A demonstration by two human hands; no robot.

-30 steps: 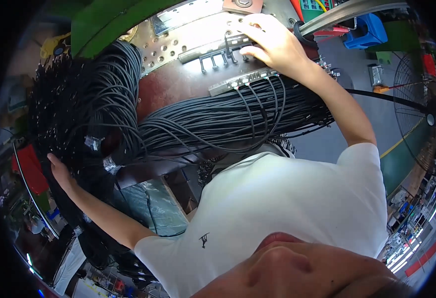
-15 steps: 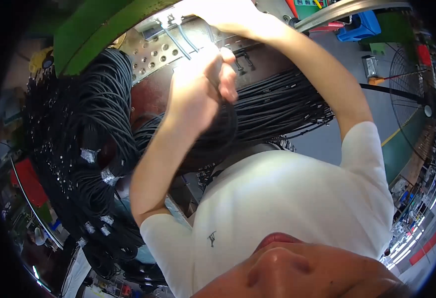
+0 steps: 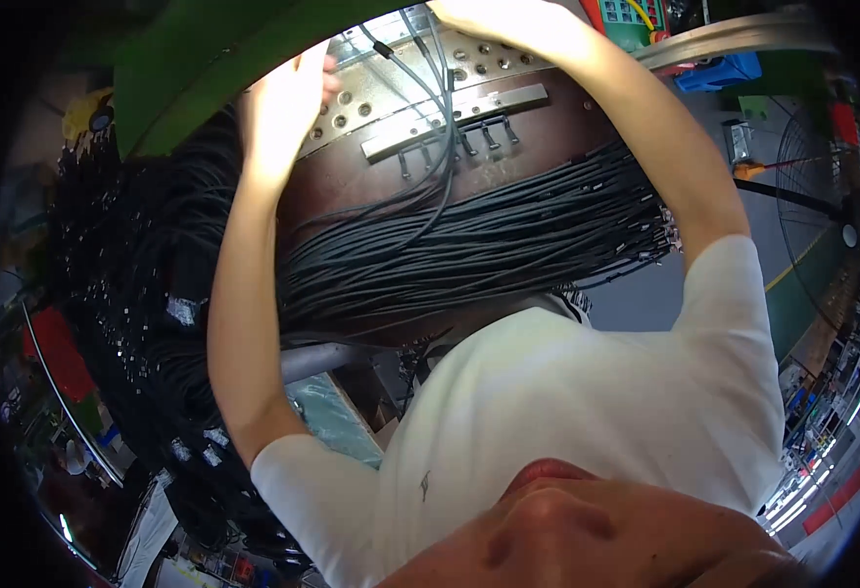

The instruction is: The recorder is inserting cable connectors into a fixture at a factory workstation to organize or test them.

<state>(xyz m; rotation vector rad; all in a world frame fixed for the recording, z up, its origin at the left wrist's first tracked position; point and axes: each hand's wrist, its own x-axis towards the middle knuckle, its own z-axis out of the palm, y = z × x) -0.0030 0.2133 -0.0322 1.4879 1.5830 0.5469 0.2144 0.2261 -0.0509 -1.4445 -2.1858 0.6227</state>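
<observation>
My left hand [image 3: 291,98] is raised beside the perforated metal plate [image 3: 357,110], under the green machine frame [image 3: 254,69]. Its fingers are partly hidden by the frame and washed out by glare. My right hand [image 3: 494,18] reaches in at the top edge, near the upper ends of a few dark cables [image 3: 447,108]; glare and the picture edge hide its fingertips. Those cables run down over a silvery metal bar [image 3: 518,99] to a thick bundle of black cables [image 3: 469,240] across the bench front. One carries a small black sleeve [image 3: 382,48].
More black cables [image 3: 107,265] with shiny ends hang in a mass at the left. Several bolts [image 3: 490,137] stand along the bar. A curved metal rail [image 3: 734,41], a blue holder [image 3: 719,73] and a fan [image 3: 822,196] are at the right.
My left hand has moved up and left, away from the cables in front of the plate. The cables now lie over the bar in plain sight. My right arm has shifted slightly right.
</observation>
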